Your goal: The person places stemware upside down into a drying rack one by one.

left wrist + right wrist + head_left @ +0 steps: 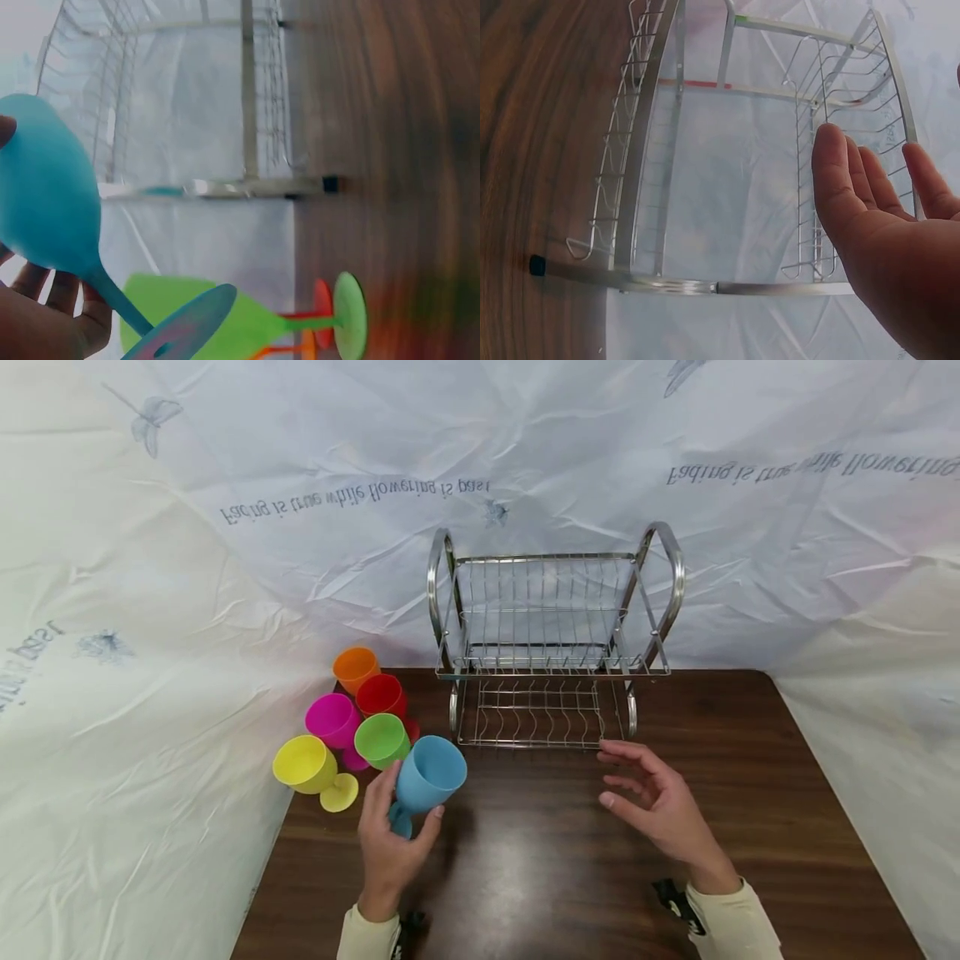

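My left hand (393, 847) grips a blue goblet (431, 775) by its bowl, fingers on one side and thumb on the other. In the left wrist view the blue goblet (49, 195) tilts, its stem and round foot raised clear of the wood. Close behind it stands a green goblet (382, 741), with red (382, 696), magenta (333, 721), orange (356, 670) and yellow (305, 765) goblets grouped to the left. My right hand (660, 810) holds nothing; its fingers are loosely bent, near the front right corner of the metal dish rack (551, 675).
The two-tier wire rack stands at the back of the dark wooden table (570, 860). A white printed sheet (337, 560) hangs behind and along both sides. In the right wrist view the rack's frame (667, 285) rises beyond the fingers.
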Demonstrator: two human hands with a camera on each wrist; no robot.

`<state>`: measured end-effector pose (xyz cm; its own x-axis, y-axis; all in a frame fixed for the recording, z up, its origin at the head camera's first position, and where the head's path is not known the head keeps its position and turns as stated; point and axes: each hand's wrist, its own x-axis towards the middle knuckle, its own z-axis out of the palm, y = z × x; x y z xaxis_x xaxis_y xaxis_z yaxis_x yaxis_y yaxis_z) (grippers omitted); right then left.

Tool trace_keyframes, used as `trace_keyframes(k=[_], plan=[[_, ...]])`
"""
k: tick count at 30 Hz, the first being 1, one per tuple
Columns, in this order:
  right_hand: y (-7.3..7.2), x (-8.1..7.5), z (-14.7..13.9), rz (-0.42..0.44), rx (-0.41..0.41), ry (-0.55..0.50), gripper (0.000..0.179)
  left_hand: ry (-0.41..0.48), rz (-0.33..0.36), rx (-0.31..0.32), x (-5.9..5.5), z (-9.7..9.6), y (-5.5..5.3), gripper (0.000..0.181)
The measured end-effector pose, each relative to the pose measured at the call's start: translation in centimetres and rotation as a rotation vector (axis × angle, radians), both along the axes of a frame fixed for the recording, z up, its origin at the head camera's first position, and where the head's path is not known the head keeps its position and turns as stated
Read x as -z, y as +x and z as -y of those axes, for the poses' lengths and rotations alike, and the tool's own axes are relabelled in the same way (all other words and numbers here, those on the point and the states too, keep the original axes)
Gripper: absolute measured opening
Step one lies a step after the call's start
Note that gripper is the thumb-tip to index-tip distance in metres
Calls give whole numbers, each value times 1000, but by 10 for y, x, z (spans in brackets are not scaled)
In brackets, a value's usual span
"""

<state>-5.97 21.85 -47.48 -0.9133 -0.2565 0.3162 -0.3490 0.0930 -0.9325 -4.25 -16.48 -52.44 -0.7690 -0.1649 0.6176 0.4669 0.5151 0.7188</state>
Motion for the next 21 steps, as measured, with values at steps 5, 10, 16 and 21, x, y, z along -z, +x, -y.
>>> trace_keyframes(k=[5, 10, 16, 21], plan=[[4, -4, 7, 13, -24, 20, 70, -56, 63, 115, -8, -15, -2, 89], [6, -7, 13, 0, -30, 14, 74, -96, 112, 239, -15, -32, -7, 86], [9, -11, 23, 5, -60, 22, 77, -127, 115, 359, -23, -48, -9, 81], [11, -13, 29, -3, -61, 36, 79, -188, 115, 432, -29, -57, -11, 78]])
